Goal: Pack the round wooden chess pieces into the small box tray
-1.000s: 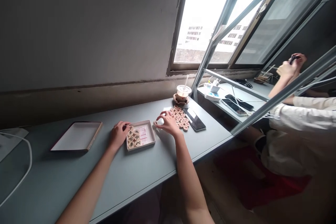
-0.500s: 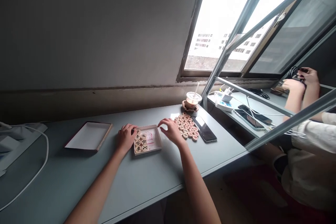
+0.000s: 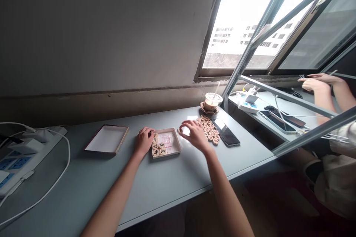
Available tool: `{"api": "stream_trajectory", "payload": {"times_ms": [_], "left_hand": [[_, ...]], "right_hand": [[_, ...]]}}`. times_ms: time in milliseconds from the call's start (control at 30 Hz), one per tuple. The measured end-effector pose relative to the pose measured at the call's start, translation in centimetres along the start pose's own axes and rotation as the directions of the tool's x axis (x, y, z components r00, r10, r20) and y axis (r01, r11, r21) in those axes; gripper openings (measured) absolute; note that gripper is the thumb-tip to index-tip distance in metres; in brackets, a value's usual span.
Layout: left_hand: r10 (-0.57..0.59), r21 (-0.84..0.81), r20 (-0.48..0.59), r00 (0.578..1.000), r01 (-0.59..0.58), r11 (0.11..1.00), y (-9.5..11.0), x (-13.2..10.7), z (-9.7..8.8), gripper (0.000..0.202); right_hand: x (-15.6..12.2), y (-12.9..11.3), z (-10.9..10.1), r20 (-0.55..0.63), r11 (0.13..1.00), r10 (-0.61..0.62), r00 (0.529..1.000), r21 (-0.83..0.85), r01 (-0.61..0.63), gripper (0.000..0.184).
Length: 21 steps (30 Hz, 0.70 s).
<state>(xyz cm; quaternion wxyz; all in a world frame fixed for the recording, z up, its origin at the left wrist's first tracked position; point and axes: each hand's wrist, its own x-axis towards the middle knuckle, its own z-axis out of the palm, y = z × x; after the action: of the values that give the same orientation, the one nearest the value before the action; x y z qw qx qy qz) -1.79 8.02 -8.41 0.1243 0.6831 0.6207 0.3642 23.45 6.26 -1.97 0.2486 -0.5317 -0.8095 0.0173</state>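
A small open box (image 3: pixel 172 150) lies on the grey-blue desk (image 3: pixel 155 189), with several round wooden chess pieces (image 3: pixel 158 144) packed at its left end. My left hand (image 3: pixel 144 142) rests curled against the box's left side. My right hand (image 3: pixel 194 134) hovers just right of the box and pinches one wooden piece (image 3: pixel 180 130) between its fingertips. Right of that hand lies a cluster of several more wooden pieces (image 3: pixel 209 130).
The box lid (image 3: pixel 106 140) lies to the left. A dark phone (image 3: pixel 228 137) sits right of the pieces, an iced drink with a straw (image 3: pixel 212 101) behind them. Power strips and cables (image 3: pixel 19 155) lie far left. Another person's hands (image 3: pixel 317 80) work at the neighbouring desk.
The view has swung left, bringing the power strips into sight. My right hand went to the loose pieces and now holds one near the box. My left hand stays at the box.
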Motion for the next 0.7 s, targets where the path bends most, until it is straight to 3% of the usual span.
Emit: {"api": "stream_trajectory", "payload": {"times_ms": [167,467,600,700], "left_hand": [[0.002,-0.008,0.003,1.000,-0.002,1.000,0.1,0.0,0.1,0.023],[0.019,-0.015,-0.002,1.000,-0.019,1.000,-0.2,0.0,0.2,0.022],[0.021,-0.041,-0.002,1.000,-0.021,0.999,-0.1,0.0,0.2,0.022],[0.013,-0.038,-0.001,1.000,-0.013,0.999,-0.1,0.0,0.2,0.022]], "right_hand": [[-3.3,3.3,-1.2,0.110,0.979,0.179,0.978,-0.122,-0.165,0.020],[-2.8,4.0,0.3,0.031,0.980,0.151,0.988,-0.136,-0.145,0.016],[-2.2,2.2,0.5,0.025,0.998,0.045,0.999,-0.039,-0.044,0.016],[-1.0,-1.1,1.4,0.102,0.986,-0.152,0.983,0.079,0.145,0.023]]}}
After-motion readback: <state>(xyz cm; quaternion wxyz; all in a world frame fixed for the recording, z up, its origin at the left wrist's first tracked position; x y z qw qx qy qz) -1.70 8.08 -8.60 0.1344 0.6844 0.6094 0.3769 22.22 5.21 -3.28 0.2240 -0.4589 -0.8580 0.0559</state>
